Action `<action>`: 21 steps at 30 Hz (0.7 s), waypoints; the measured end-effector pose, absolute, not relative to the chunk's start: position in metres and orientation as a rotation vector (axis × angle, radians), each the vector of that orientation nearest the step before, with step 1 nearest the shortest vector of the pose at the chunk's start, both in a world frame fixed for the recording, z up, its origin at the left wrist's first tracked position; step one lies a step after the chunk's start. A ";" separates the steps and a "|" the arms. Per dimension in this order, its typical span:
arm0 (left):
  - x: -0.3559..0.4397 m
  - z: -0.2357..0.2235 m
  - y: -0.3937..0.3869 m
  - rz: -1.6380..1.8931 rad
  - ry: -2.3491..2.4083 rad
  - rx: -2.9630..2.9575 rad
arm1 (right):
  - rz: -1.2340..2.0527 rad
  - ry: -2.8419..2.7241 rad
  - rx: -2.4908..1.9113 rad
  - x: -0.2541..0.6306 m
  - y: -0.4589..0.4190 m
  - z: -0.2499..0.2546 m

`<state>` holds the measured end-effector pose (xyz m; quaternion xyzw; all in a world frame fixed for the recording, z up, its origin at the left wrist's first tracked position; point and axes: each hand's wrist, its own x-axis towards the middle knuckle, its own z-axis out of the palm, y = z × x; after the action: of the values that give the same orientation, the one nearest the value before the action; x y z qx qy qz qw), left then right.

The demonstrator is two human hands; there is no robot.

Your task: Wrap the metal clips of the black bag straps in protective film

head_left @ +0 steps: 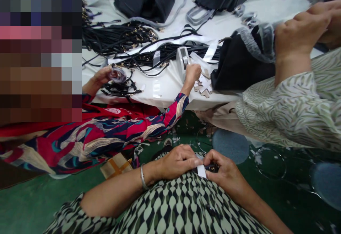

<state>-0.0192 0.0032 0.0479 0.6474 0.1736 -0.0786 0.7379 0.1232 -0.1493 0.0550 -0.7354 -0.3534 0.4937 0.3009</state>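
Close in front of my body, my two hands meet at waist height. In the crook of my right hand (226, 170) sits a small black strap bundle (212, 167) with a glint of metal, the fingers curled round it. A short white strip (201, 171) sticks out from it, between the two hands. My left hand (179, 161), with a bangle on the wrist, is closed, thumb and fingers pressed together at the strip's upper end. Its fingertips hide exactly what they pinch.
A co-worker's hand (193, 72) reaches to a tape dispenser (182, 61) on the white table (170, 97); their other hand holds a wrapped coil (118, 75). Black straps (119, 37) and black bags (239, 60) lie about. Another person stands right. Blue stools (230, 145) stand below.
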 end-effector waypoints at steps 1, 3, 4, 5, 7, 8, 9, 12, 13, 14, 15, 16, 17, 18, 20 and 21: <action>-0.018 0.046 0.003 -0.168 0.386 1.435 | 1.314 -0.946 -1.958 0.124 -0.150 0.054; -0.016 0.040 0.001 -0.153 0.351 1.445 | 1.316 -0.951 -1.964 0.126 -0.150 0.053; -0.015 0.038 0.000 -0.162 0.359 1.408 | 1.314 -0.951 -1.965 0.127 -0.149 0.053; -0.014 0.035 0.000 -0.185 0.372 1.356 | 1.314 -0.954 -1.964 0.128 -0.148 0.053; -0.011 0.032 0.001 -0.239 0.380 1.267 | 1.316 -0.968 -1.959 0.130 -0.145 0.052; -0.009 0.031 0.002 -0.260 0.375 1.246 | 1.319 -0.977 -1.957 0.132 -0.144 0.052; -0.008 0.031 0.003 -0.277 0.369 1.241 | 1.324 -0.983 -1.954 0.133 -0.142 0.053; -0.004 0.034 0.006 -0.320 0.351 1.241 | 1.343 -0.985 -1.944 0.138 -0.137 0.053; -0.004 0.034 0.007 -0.330 0.345 1.245 | 1.350 -0.979 -1.941 0.139 -0.136 0.054; -0.003 0.035 0.008 -0.336 0.337 1.252 | 1.356 -0.974 -1.940 0.140 -0.135 0.053; -0.003 0.035 0.009 -0.336 0.327 1.260 | 1.364 -0.973 -1.937 0.141 -0.134 0.053; -0.003 0.035 0.009 -0.333 0.317 1.261 | 1.370 -0.978 -1.933 0.142 -0.134 0.053; -0.004 0.035 0.008 -0.325 0.312 1.249 | 1.376 -0.991 -1.927 0.143 -0.133 0.052; -0.004 0.034 0.006 -0.314 0.314 1.226 | 1.381 -1.011 -1.918 0.144 -0.132 0.052; -0.005 0.031 0.001 -0.275 0.344 1.156 | 1.398 -1.070 -1.893 0.146 -0.130 0.051; -0.005 0.028 -0.002 -0.245 0.370 1.114 | 1.401 -1.097 -1.870 0.148 -0.129 0.051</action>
<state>-0.0047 -0.0019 0.0279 0.5240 0.1742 -0.1152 0.8257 0.1484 -0.1291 0.0509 -0.6962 -0.4084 0.5215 0.2767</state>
